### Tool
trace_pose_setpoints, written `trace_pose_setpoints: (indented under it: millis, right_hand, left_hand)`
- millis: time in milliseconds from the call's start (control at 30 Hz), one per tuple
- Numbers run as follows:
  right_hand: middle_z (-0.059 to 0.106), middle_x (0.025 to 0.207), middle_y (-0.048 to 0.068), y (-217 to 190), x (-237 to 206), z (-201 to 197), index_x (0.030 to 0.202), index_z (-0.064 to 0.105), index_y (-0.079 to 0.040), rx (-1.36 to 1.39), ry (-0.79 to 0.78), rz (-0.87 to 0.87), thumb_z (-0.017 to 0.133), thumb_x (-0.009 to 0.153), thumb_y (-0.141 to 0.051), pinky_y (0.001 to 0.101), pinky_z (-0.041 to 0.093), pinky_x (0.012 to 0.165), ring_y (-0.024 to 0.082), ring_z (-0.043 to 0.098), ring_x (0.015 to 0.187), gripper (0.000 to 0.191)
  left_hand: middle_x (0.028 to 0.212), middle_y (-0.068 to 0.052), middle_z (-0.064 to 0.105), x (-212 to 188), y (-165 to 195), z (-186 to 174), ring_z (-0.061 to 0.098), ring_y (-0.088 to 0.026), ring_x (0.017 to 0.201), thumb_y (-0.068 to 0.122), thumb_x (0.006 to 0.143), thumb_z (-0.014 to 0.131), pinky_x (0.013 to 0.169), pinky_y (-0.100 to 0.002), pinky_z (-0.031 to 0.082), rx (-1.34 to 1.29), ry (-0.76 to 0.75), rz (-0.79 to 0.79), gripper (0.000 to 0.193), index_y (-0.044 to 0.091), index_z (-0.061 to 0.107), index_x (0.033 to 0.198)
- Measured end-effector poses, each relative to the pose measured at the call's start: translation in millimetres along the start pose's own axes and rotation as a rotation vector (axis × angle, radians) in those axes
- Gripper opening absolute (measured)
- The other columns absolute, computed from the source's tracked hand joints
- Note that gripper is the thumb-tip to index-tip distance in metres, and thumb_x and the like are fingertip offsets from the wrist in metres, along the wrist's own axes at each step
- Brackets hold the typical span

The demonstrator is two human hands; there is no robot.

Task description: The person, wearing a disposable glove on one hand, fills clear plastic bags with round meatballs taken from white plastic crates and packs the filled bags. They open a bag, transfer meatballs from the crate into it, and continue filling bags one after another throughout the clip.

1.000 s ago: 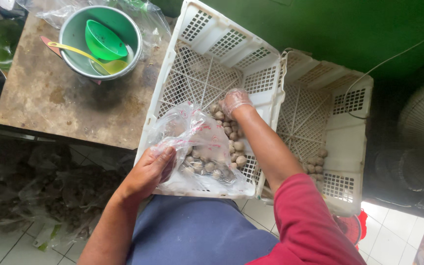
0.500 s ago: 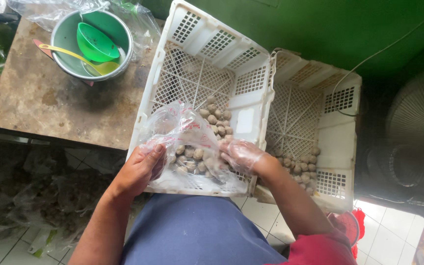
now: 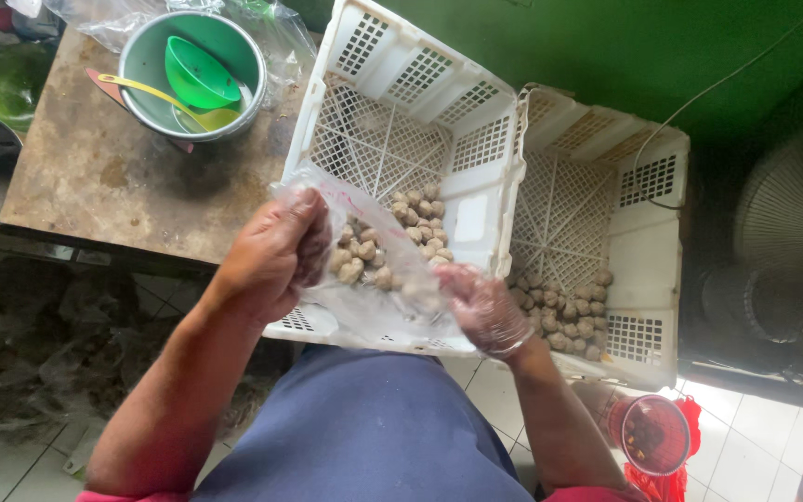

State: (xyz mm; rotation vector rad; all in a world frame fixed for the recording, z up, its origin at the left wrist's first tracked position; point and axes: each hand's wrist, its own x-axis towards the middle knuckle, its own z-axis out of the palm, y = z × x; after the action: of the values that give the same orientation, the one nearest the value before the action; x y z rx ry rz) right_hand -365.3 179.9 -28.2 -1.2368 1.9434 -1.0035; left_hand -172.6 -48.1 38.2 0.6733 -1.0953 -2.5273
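While both hands grip it, left hand (image 3: pixel 271 256) bare, right hand (image 3: pixel 483 307) gloved, the clear bag (image 3: pixel 374 279) sags with pale meatballs (image 3: pixel 357 260)

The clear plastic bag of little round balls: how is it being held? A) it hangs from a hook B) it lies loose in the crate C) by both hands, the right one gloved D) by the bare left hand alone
C: the bare left hand pinches the clear plastic bag at its top edge, while the gloved right hand holds its other side.
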Motion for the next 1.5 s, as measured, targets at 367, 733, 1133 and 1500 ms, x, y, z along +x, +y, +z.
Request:
trace_pose_setpoints:
  millis: [367, 733, 1133, 1500]
  right_hand:
    - [0.075, 0.118, 0.013, 0, 17, -1, 0.129, 0.068, -0.008, -0.236, -0.073, 0.153, 0.062, 0.097, -0.029, 0.0356, 0.057, 0.092, 0.024, 0.073, 0.102, 0.039]
    - [0.078, 0.109, 0.015, 51, 64, -19, 0.135, 0.066, -0.012, -0.010, -0.177, 0.103, 0.047, 0.102, -0.040, 0.0336, 0.055, 0.097, 0.021, 0.073, 0.108, 0.048]
    - [0.064, 0.117, 0.021, 102, 194, 48, 0.105, 0.075, -0.010, -0.752, -0.381, -0.099, 0.070, 0.081, -0.004, 0.0442, 0.055, 0.095, 0.036, 0.065, 0.108, 0.025]
    - [0.065, 0.119, 0.014, 11, 62, -28, 0.126, 0.063, -0.004, 0.867, -0.562, -0.309, 0.072, 0.097, 0.002, 0.0362, 0.057, 0.096, 0.023, 0.064, 0.108, 0.032]
  left_hand:
    - [0.061, 0.005, 0.036, -36, -13, -34, 0.029, -0.005, 0.046, 0.029, 0.109, 0.043, 0.039, -0.023, 0.024, 0.062, -0.036, -0.006, 0.033, 0.004, 0.063, 0.118]
    - [0.077, 0.004, 0.047, -20, -45, -53, 0.036, -0.002, 0.055, 0.034, 0.106, 0.045, 0.044, -0.019, 0.029, 0.034, -0.028, -0.175, 0.047, 0.002, 0.058, 0.139]
    - [0.077, 0.003, 0.046, -20, -62, -58, 0.034, -0.002, 0.056, 0.035, 0.107, 0.047, 0.045, -0.019, 0.028, 0.017, 0.033, -0.058, 0.049, -0.001, 0.057, 0.140]
    - [0.080, 0.005, 0.046, -25, -66, -61, 0.032, -0.001, 0.058, 0.034, 0.107, 0.048, 0.048, -0.018, 0.028, 0.015, 0.059, -0.086, 0.047, 0.000, 0.058, 0.138]
